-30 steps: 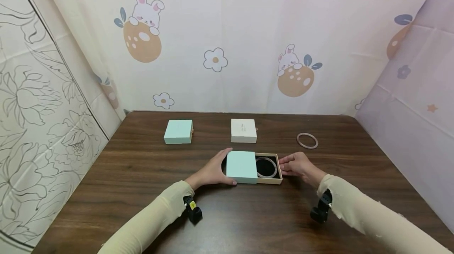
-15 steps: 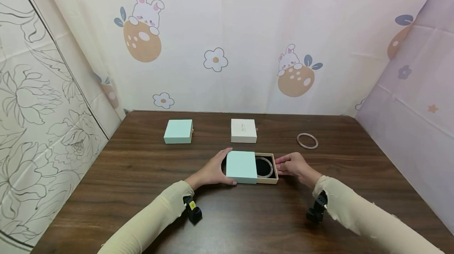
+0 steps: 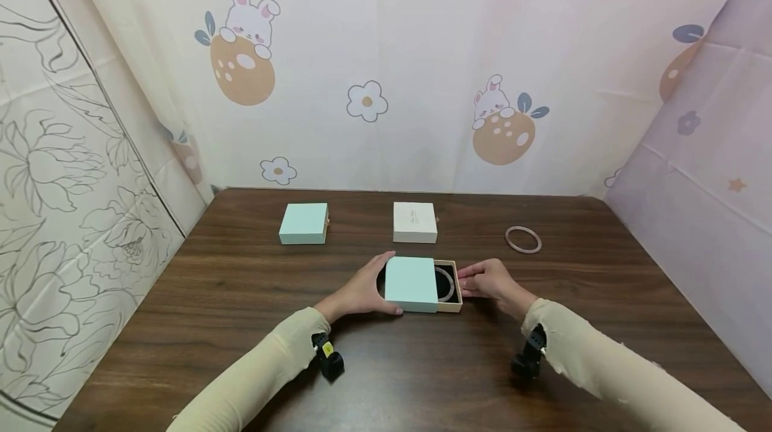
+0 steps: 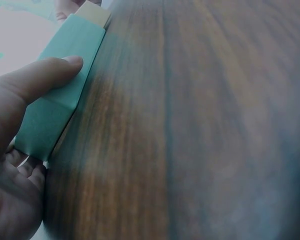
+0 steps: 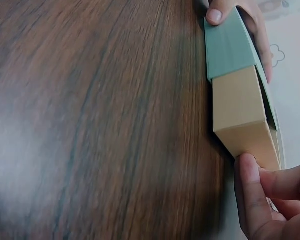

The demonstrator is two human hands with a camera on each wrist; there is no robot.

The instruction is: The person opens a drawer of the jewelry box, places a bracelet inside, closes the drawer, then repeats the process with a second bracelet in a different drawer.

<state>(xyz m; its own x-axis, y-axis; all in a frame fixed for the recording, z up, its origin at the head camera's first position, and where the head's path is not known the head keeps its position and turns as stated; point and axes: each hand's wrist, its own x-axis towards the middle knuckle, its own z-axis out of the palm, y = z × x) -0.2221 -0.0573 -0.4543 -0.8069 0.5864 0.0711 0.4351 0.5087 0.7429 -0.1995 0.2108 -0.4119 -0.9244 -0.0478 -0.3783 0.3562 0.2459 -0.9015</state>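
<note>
A mint-green drawer-style gift box lies on the table, its sleeve (image 3: 411,281) held by my left hand (image 3: 360,290) with thumb at the near side and fingers at the far side. From the sleeve's right end sticks out a cream drawer (image 3: 449,307) with black lining. Part of a pale bangle (image 3: 451,284) shows in it; the rest is under the sleeve. My right hand (image 3: 496,282) presses its fingertips (image 5: 249,167) against the drawer's outer end. In the left wrist view, the left thumb (image 4: 45,76) lies flat along the sleeve's side.
Behind, another mint box (image 3: 303,223) stands at the left and a white box (image 3: 414,222) in the middle. A second pale bangle (image 3: 523,240) lies at the right on the brown wooden table (image 3: 416,378). A printed curtain (image 3: 416,144) hangs behind the table.
The right hand has moved left, and the drawer with its bangle has slid further into the sleeve. Less of the bangle shows. The left hand and sleeve have stayed in place.
</note>
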